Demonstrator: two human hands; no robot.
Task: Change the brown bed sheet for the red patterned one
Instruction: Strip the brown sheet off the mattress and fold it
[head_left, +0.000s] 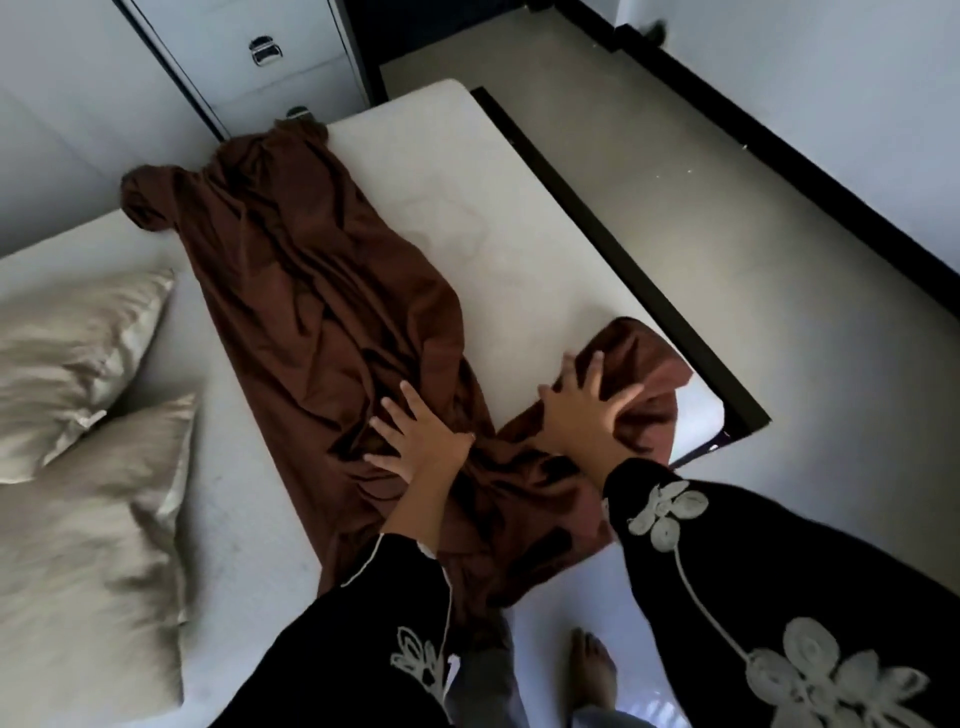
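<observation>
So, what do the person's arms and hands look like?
The left hand and right hand are bare, no gloves. The left sleeve and right sleeve are wide and black with cream embroidered flowers; the left has a thin cream edge line.

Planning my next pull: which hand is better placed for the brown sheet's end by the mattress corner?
Probably the right hand: it lies spread on that end of the brown sheet; the left hand rests on its bunched middle.

A white drawer cabinet (280, 78) with metal handles (266, 50) stands at 11 o'clock. Grey-beige floor (675, 171) spreads towards 2 o'clock, meeting black skirting (831, 189) under a white wall (831, 78).
</observation>
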